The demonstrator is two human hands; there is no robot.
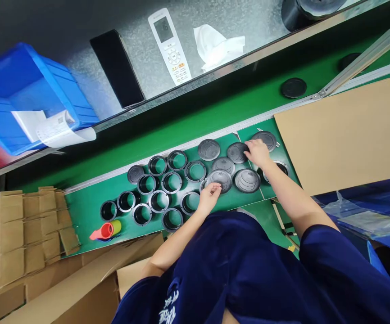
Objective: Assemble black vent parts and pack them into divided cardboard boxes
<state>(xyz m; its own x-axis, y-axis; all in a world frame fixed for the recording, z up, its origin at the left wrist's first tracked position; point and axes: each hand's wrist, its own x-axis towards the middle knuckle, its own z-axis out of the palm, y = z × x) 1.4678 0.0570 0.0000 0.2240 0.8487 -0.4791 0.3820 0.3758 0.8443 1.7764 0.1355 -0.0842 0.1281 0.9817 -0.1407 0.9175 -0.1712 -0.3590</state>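
1. Blue plastic bin [29,85]: open-topped, set on the grey shelf [242,22] at its left end; a white printed paper slip [51,128] is seen hanging over its front lip. What else is inside cannot be told.
2. Grey shelf, speckled surface: a black phone [116,67], a white remote control [170,45] and a crumpled white cloth [217,45] are laid along it.
3. Green worktop [87,209]: a cluster of black round rings [159,189], open through the middle with glossy rims, is grouped towards the left part of its middle.
4. Black ribbed discs [247,180]: round, flat, matte, with concentric ridges, laid just right of the rings, several touching.
5. Left hand [210,195]: fingers are curled lightly on one ribbed disc [220,179] near the worktop's front edge; a firm grasp cannot be told.
6. Right hand [257,152]: fingers are spread flat, resting on a disc [237,153] near the worktop's rear edge.
7. Red and yellow-green cylinder [109,230]: lying on its side by the front left corner.
8. Brown cardboard sheet [346,135]: flat, smooth, covering the worktop's right end.
9. Cardboard boxes [22,234]: corrugated, with partition strips, stacked below the left edge.
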